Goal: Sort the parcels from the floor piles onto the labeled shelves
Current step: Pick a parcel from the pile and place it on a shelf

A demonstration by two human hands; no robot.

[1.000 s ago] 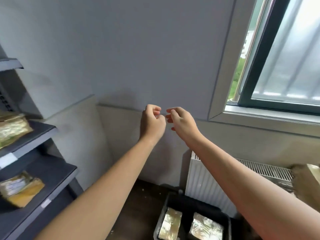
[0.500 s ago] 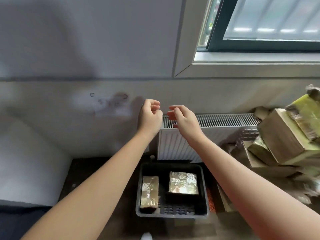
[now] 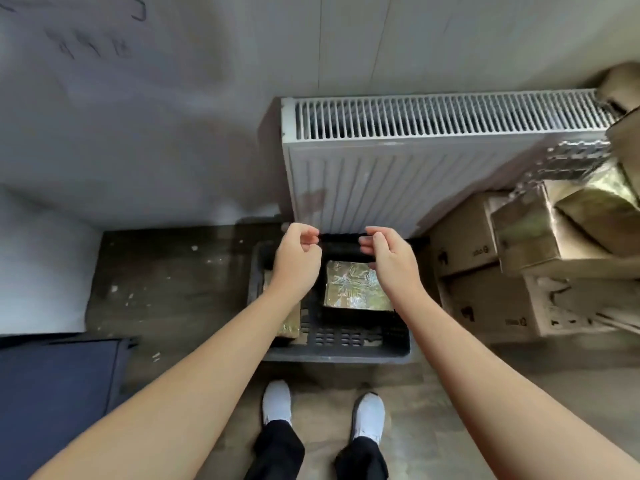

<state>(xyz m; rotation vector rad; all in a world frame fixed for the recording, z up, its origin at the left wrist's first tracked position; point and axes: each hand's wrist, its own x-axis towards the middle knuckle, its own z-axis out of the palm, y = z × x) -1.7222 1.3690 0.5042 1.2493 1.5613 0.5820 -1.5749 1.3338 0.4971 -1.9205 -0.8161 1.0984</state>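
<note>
A dark plastic crate [image 3: 346,348] stands on the floor in front of my feet. Inside lie two parcels wrapped in shiny clear film: a squarish one [image 3: 353,285] on the right and a narrow one [image 3: 289,323] on the left, mostly hidden by my left forearm. My left hand [image 3: 296,261] and my right hand [image 3: 389,265] hover side by side above the crate. Both have loosely curled fingers and hold nothing.
A white radiator [image 3: 398,161] stands against the wall behind the crate. Cardboard boxes and wrapped parcels [image 3: 540,244] are piled at the right. A dark blue surface [image 3: 59,382] lies at the lower left. My white shoes [image 3: 277,403] stand just before the crate.
The view has swung down from the wall and window to the floor crate. Both hands came down with it and have parted a little, fingers still loosely curled and holding nothing.
</note>
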